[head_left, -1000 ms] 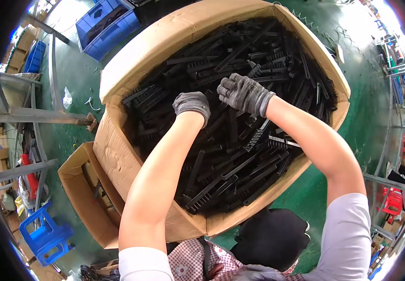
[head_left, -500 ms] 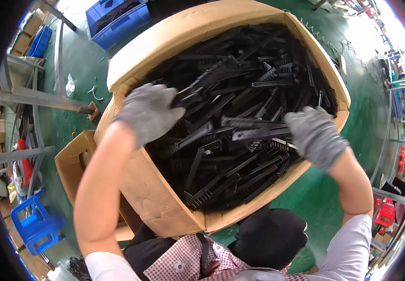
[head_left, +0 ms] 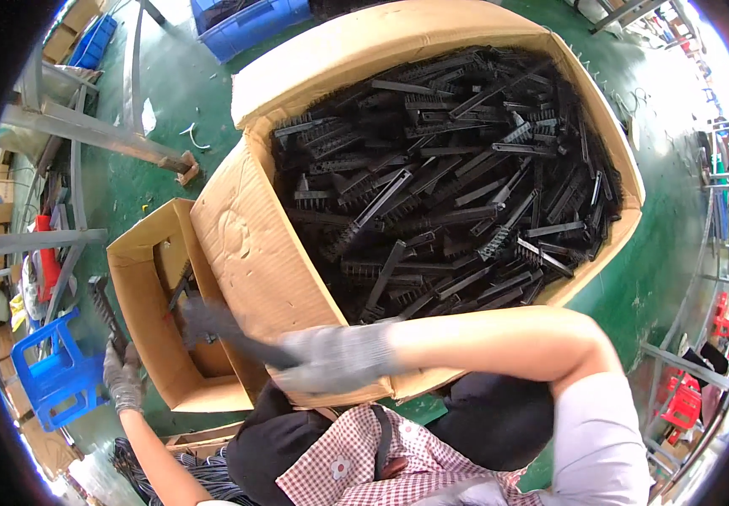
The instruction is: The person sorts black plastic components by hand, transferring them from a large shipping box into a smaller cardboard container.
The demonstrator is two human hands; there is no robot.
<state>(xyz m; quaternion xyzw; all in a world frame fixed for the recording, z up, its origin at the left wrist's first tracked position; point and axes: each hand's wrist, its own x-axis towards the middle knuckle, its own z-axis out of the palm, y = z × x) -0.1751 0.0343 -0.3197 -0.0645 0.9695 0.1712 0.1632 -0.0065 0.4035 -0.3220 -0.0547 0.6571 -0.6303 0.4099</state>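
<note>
My gloved left hand [head_left: 122,377], at the far left, is closed on a long black comb-like strip [head_left: 105,310], which points up outside the small cardboard box [head_left: 139,325]. My gloved right hand [head_left: 331,358] reaches across my front and grips black comb-like strips [head_left: 242,337]. They are smeared by motion, so their number is unclear, and their far end is over the small box. A few black strips [head_left: 180,285] show inside that box. To its right stands a large cardboard box [head_left: 251,244], filled with a heap of black toothed strips [head_left: 432,194].
A blue plastic stool [head_left: 56,368] stands at the left, below a metal frame [head_left: 94,135]. Beyond the large box is a blue crate [head_left: 255,29]. Black rods [head_left: 204,472] lie in a wooden-edged box near my legs. Red stools [head_left: 683,398] are at the right.
Both hands have left the heap in the large box. The left moved down and left past the small box with a strip; the right swung across to the left with strips.
</note>
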